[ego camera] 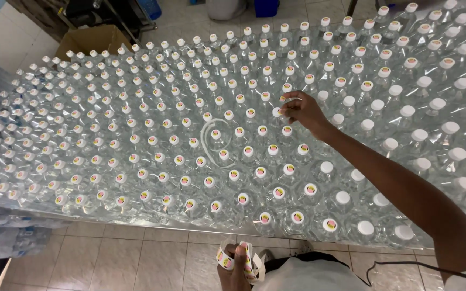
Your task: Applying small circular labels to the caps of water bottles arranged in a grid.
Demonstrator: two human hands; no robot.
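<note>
My right hand [302,111] pinches a round sticker [282,99] above a plain white bottle cap [277,112]; I judge pressing down comes next. At six o'clock my left hand [235,264] grips the sticker strip [250,263].
</note>
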